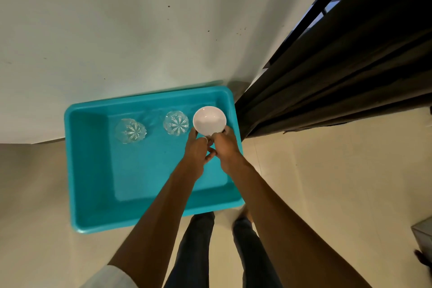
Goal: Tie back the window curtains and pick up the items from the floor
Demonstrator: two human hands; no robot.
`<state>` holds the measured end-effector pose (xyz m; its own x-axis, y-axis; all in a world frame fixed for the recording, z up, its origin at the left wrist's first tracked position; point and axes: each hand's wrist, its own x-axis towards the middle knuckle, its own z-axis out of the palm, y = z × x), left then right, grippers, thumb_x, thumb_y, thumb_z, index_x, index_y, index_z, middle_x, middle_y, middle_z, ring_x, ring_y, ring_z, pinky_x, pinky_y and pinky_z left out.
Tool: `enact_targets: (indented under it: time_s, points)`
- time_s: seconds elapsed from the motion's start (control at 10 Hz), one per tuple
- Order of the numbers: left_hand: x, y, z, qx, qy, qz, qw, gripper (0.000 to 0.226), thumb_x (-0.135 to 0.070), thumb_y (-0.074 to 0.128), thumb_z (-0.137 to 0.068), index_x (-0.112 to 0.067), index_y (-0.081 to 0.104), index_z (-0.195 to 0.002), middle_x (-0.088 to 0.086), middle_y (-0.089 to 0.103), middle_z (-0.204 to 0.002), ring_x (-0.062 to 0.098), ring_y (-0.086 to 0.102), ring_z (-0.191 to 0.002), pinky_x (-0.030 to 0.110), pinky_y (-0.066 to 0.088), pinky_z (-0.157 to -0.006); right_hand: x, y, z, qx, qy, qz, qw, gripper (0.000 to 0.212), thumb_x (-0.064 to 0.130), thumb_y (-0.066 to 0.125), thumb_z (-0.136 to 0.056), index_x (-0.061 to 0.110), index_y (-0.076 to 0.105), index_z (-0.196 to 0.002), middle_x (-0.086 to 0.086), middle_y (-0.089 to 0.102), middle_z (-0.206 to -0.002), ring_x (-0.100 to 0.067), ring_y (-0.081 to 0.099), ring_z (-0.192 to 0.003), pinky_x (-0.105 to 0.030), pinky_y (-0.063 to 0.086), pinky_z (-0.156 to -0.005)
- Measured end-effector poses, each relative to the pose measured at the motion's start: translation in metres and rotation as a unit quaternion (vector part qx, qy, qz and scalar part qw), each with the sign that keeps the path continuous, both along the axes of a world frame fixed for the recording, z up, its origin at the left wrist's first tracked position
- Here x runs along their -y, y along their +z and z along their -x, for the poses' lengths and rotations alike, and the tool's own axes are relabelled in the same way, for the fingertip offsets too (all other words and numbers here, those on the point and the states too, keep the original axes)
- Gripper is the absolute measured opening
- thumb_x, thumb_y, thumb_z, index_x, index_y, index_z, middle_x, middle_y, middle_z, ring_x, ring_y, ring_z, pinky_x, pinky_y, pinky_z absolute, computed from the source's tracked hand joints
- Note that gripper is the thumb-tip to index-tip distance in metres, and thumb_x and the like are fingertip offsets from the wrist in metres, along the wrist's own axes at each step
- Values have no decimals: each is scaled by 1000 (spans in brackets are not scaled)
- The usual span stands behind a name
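Observation:
A small white bowl (209,119) hangs over the far right corner of a turquoise plastic tub (93,170) on the floor. My left hand (198,149) grips its near-left rim, and my right hand (225,145) grips its near-right rim. Two cut-glass tumblers (131,134) (175,123) stand inside the tub along its far wall, to the left of the bowl. Dark curtains (339,77) hang at the right, reaching the floor beside the tub.
The tub stands against a white wall (140,30) on a pale tiled floor (327,182). My legs (198,252) are just in front of the tub. A grey object (423,236) sits at the right edge. A strip of window (327,7) shows behind the curtains.

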<state>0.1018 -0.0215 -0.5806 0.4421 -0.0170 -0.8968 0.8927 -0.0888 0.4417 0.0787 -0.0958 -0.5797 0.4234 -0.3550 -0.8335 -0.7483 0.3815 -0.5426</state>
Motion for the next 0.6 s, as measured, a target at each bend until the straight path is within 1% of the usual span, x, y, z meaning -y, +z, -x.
enact_targets:
  time_s: [0.1,0.2,0.3,0.4,0.5,0.6]
  points:
    - [1,-2,-3,1,9,0,1000,61,-2,41,-96,-37,42,-146,1,63,-121,13,63,-109,27,57,-65,-2,-3,-4,-2,-8,-5,1000,46,14,55,-95,21,47,-139,3,63,-99,-14,64,-86,-40,60,-90]
    - [1,-3,-3,5,15,-3,1000,54,-6,43,-97,-35,46,-142,0,61,-127,13,62,-110,28,58,-66,-3,-3,-3,-9,-14,-17,1000,43,12,53,-94,21,48,-137,-1,63,-106,-16,64,-90,-44,59,-93]
    - [1,-4,-1,-4,13,-16,1000,41,-10,46,-98,-27,50,-135,1,61,-127,17,62,-112,29,58,-67,-3,2,0,-13,-17,-24,999,39,11,50,-95,22,49,-133,-2,62,-111,-16,64,-88,-42,58,-94]
    - [-1,0,0,-24,21,-27,999,31,-17,54,-100,-19,50,-131,6,59,-128,19,63,-113,33,61,-71,-1,10,3,-18,-20,-15,1000,36,11,52,-96,22,48,-129,-2,59,-113,-18,61,-94,-42,56,-98]
    - [-7,13,3,-43,25,-22,999,36,-18,56,-101,-19,49,-136,6,55,-130,19,60,-116,37,61,-83,0,24,9,-26,-20,-10,999,43,14,54,-97,20,42,-138,-6,53,-128,-23,57,-113,-42,56,-100]
    - [-10,34,10,-31,12,-4,999,44,-17,55,-101,-19,44,-143,4,53,-137,19,60,-119,34,60,-84,0,43,15,-23,-23,-10,999,43,19,55,-99,19,41,-140,-7,50,-130,-22,55,-116,-37,56,-98]
